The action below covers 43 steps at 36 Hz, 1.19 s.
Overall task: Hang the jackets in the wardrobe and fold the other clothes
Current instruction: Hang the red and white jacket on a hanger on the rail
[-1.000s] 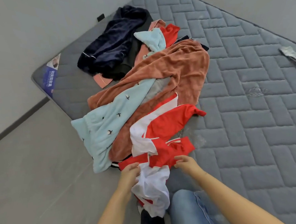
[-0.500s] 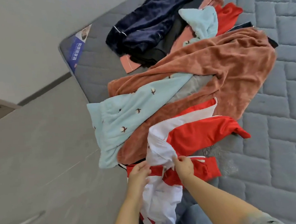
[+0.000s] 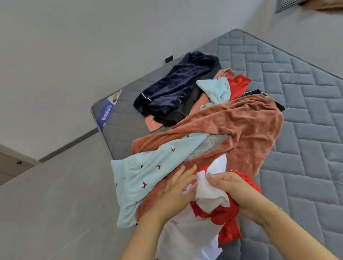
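Setting: a grey quilted mattress [image 3: 300, 121] lying on a grey floor [image 3: 51, 219], seen from above by a head-worn camera.

Red and white jacket [image 3: 210, 200]: bunched at the near edge of the mattress, in front of the person — its white part hangs down toward the camera, the red part is gathered to the right.

Right hand [image 3: 229, 188]: fingers curled around a fold of the jacket's white fabric, gripping it.

Left hand [image 3: 176, 188]: fingers stretched out fairly straight, resting on the jacket's edge and the pile beside it, not clasping anything.

Clothes pile: just behind the hands, a rust-brown fleecy garment [image 3: 237, 129] spreads widest; a pale blue garment with small dark motifs [image 3: 149, 172] lies across its left side and hangs over the mattress edge.

Far clothes: a dark navy velvety garment [image 3: 173, 87] lies further back, with pale blue, pink and red pieces beside it.

Mattress label [image 3: 106, 112]: blue and white — at the left corner.
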### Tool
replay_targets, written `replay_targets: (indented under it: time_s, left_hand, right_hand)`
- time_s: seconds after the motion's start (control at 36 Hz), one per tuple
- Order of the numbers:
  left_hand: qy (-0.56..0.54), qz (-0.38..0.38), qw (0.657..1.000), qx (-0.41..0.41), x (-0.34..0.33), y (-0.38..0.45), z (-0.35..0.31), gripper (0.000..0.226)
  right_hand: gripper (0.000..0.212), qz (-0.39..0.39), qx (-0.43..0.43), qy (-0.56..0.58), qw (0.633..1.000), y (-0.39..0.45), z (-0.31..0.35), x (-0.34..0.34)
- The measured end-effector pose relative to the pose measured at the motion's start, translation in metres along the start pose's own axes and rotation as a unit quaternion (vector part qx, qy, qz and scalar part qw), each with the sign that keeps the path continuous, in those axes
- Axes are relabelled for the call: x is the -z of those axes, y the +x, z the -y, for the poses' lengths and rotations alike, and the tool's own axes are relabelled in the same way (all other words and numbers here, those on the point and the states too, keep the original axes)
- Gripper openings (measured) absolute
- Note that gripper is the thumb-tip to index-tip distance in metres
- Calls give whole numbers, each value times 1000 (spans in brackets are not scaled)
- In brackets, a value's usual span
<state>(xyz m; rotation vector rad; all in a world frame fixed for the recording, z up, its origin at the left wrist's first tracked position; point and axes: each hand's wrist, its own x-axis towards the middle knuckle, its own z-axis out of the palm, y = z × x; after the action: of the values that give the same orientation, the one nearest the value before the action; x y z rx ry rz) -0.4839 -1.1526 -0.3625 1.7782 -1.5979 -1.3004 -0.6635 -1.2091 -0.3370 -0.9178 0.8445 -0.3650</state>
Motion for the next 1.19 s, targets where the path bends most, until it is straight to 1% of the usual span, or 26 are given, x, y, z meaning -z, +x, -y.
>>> replay_targets:
  time_s: [0.06,0.08,0.11,0.17,0.22,0.25,0.28,0.31,0.33,0.36,0.42,0.47,0.53,0.61,0.67,0.69,0.78,0.81,0.86,0.89,0.94,1.0,1.06,1.11,1.17,1.19]
  left_hand:
    - [-111,25,994,7,4,-15,-24,28]
    - [-157,29,987,19,6,-25,-35,29]
    - [-187,32,981,31,8,-37,-43,32]
    - [-230,33,972,43,10,-61,-54,28]
    - [-285,-6,957,51,12,-84,-66,26]
    - [-295,-32,953,61,15,-97,-72,24]
    - [-291,-51,953,67,20,-109,-80,23]
    - [-291,-59,952,73,26,-125,-88,23]
    - [-280,-61,955,76,34,-141,-95,25]
    - [-250,-71,963,77,44,-160,-102,29]
    - [-185,-109,974,68,67,-199,-106,42]
    - [-188,-127,972,60,86,-240,-104,54]
    - [-220,-142,965,14,102,-282,-95,52]
    - [-285,-230,930,-20,122,-338,-79,34]
    - [-319,-300,899,-29,136,-370,-65,28]
    - [-336,-337,879,-29,144,-385,-57,28]
    - [-405,-436,803,-37,167,-432,-30,29]
    - [-413,-464,783,-41,174,-449,-20,26]
    - [-406,-514,755,-36,189,-482,-1,20]
    - [-398,-534,745,-27,194,-499,10,18]
    - [-381,-568,729,2,202,-530,33,13]
    - [-356,-606,711,34,206,-557,59,13]
    - [-318,-645,692,68,207,-582,80,19]
    - [-276,-665,687,100,204,-603,97,19]
    - [-250,-668,690,126,200,-622,110,12]
    - [-241,-669,690,133,199,-632,115,13]
  right_hand:
    - [62,-14,23,6,1000,-22,14,-8]
    - [65,-20,33,13,999,-32,19,-12]
    - [64,-26,40,21,999,-43,25,-17]
    - [60,-38,63,22,997,-64,30,-29]
    - [62,-40,86,5,996,-81,32,-44]
    - [55,-34,96,-2,995,-89,31,-55]
    - [43,-22,102,-5,995,-96,31,-68]
    - [33,-7,111,-8,994,-102,30,-82]
    - [30,-1,122,-11,993,-109,31,-98]
    - [33,1,135,-16,991,-114,32,-113]
    - [53,0,169,-30,985,-122,37,-145]
    - [65,17,197,-50,979,-128,42,-180]
    - [66,40,211,-74,974,-131,43,-219]
    - [60,80,213,-88,970,-129,33,-278]
    - [39,117,198,-118,966,-123,20,-313]
    - [27,144,188,-149,960,-120,11,-330]
    - [6,242,138,-248,928,-112,-21,-373]
    - [10,261,119,-263,921,-109,-33,-388]
    - [27,275,95,-284,913,-102,-54,-415]
    - [28,278,76,-278,916,-98,-62,-428]
    - [21,287,49,-251,923,-88,-70,-448]
    - [20,305,52,-261,914,-79,-68,-466]
    - [17,331,64,-285,898,-72,-61,-487]
    - [25,343,84,-290,889,-68,-53,-506]
    - [32,349,109,-280,888,-63,-44,-526]
    - [35,349,124,-278,886,-62,-39,-539]
